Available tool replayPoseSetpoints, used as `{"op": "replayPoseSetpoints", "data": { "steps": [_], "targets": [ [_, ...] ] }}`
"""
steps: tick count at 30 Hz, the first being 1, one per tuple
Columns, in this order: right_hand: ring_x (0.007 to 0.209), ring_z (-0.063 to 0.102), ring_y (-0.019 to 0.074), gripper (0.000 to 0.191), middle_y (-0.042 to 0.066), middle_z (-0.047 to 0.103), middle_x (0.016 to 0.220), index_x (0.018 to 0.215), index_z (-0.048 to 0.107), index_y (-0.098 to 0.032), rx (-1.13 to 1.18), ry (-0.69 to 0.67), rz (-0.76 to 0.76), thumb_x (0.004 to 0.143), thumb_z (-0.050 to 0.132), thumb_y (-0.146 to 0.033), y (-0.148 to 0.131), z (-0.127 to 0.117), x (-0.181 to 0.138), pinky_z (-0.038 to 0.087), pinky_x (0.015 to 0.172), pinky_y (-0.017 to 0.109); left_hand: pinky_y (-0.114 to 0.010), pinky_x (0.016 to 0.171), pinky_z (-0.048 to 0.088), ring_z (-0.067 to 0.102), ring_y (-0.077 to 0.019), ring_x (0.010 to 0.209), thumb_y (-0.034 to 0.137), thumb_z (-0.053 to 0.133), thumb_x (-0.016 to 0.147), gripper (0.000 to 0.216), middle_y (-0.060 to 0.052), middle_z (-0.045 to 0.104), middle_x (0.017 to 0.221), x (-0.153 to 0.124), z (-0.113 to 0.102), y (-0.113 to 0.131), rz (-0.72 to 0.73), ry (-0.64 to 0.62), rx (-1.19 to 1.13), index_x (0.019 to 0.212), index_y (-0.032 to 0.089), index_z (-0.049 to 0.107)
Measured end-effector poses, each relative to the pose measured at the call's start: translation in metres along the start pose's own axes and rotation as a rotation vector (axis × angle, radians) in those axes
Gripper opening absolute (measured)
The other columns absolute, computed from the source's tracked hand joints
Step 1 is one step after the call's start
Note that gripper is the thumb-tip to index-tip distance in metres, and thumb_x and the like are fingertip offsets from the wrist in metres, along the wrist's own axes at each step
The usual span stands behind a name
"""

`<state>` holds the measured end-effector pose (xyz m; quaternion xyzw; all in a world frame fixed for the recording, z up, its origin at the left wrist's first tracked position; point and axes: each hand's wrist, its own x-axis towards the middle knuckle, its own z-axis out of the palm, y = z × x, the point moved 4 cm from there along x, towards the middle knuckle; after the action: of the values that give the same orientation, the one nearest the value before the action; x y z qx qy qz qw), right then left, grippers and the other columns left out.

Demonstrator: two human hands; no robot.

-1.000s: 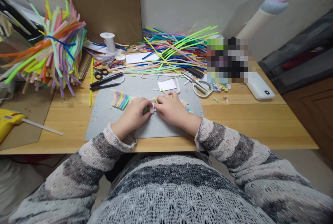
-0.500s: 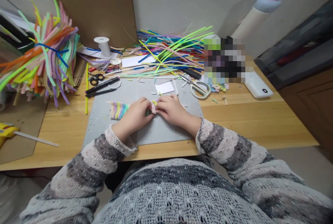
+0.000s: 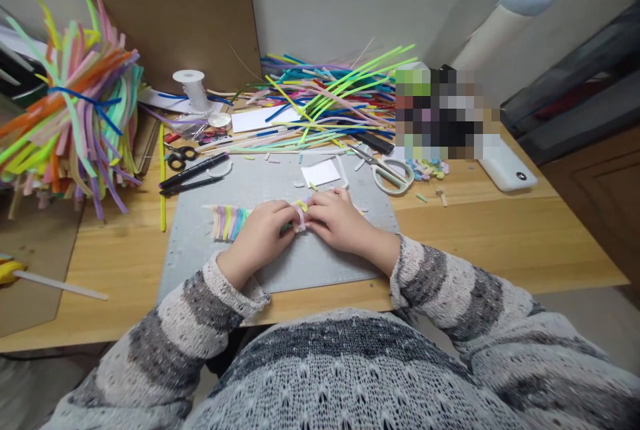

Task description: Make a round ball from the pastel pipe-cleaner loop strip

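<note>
My left hand (image 3: 263,233) and my right hand (image 3: 336,219) rest close together on a grey cutting mat (image 3: 210,263). Both have their fingers curled, pinching a strip of short pastel chenille pieces (image 3: 229,221) where the hands meet. The strip's free end fans out to the left of my left hand in pink, yellow, green and blue. Its other end is hidden under my right hand.
A pile of loose coloured chenille stems (image 3: 325,100) lies behind the mat, a tied bundle (image 3: 75,117) stands at left. White-handled scissors (image 3: 387,170), black scissors (image 3: 177,155), black pens (image 3: 193,173), a white card (image 3: 320,172), a thread spool (image 3: 190,90) and a white phone (image 3: 507,170) lie around.
The hands stay pinched on the strip; they and the strip's left end have shifted slightly nearer and left on the mat, while the camera view moved a little.
</note>
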<state>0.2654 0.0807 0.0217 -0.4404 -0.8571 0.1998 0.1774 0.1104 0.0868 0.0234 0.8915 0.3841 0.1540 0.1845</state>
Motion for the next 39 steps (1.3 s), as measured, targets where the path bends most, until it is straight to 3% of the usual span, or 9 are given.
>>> {"op": "replayPoseSetpoints", "data": {
  "steps": [7,12,18,23,28,39],
  "targets": [
    [0.099,0.051,0.0215,0.014,0.006,0.064,0.099,0.089,0.067,-0.019,-0.094,-0.014,-0.045,0.094,0.054,-0.022,-0.002,0.000,-0.002,0.024,0.092,0.038,-0.036,0.081,0.047,0.059,-0.0210,0.090,0.013,0.060,0.084,0.009,-0.006,0.065,0.093,0.000,0.000,0.002,-0.023,0.004,-0.023,0.090,0.019,0.059],
    [0.099,0.054,0.0210,0.012,0.005,0.064,0.097,0.090,0.067,-0.018,-0.048,0.006,-0.023,0.093,0.056,-0.021,0.000,0.000,-0.001,0.025,0.091,0.037,-0.032,0.071,0.045,0.057,-0.0186,0.076,0.017,0.063,0.081,0.012,-0.003,0.063,0.083,-0.001,-0.001,-0.001,-0.148,0.069,-0.089,0.089,0.019,0.054],
    [0.100,0.054,0.0214,0.011,0.005,0.064,0.098,0.086,0.066,-0.018,-0.021,0.008,-0.010,0.092,0.057,-0.021,0.001,0.000,-0.001,0.025,0.091,0.037,-0.036,0.081,0.046,0.058,-0.0220,0.091,0.024,0.063,0.083,0.009,-0.006,0.063,0.094,0.000,0.000,0.009,-0.074,0.013,0.035,0.087,0.019,0.056],
    [0.097,0.054,0.0208,0.011,0.004,0.063,0.094,0.083,0.064,-0.018,-0.026,0.005,0.009,0.091,0.056,-0.019,0.001,-0.004,-0.001,0.026,0.090,0.036,-0.036,0.080,0.046,0.058,-0.0232,0.091,0.014,0.059,0.078,0.012,-0.006,0.063,0.093,0.000,0.002,0.011,-0.062,0.020,0.095,0.089,0.019,0.056],
    [0.096,0.054,0.0205,0.009,0.004,0.062,0.093,0.083,0.063,-0.018,-0.016,0.003,0.017,0.089,0.056,-0.018,0.001,-0.005,-0.002,0.026,0.090,0.036,-0.036,0.077,0.045,0.057,-0.0232,0.088,0.015,0.057,0.079,0.009,-0.006,0.062,0.092,0.000,0.003,0.011,-0.045,0.025,0.128,0.087,0.020,0.056],
    [0.098,0.053,0.0217,0.013,0.006,0.063,0.096,0.086,0.067,-0.018,-0.040,-0.006,-0.017,0.092,0.056,-0.021,0.000,-0.002,-0.003,0.025,0.091,0.039,-0.037,0.078,0.047,0.059,-0.0217,0.085,0.025,0.062,0.085,0.010,-0.005,0.063,0.087,-0.001,0.004,0.008,-0.104,0.060,0.024,0.083,0.019,0.054]
  ]
}}
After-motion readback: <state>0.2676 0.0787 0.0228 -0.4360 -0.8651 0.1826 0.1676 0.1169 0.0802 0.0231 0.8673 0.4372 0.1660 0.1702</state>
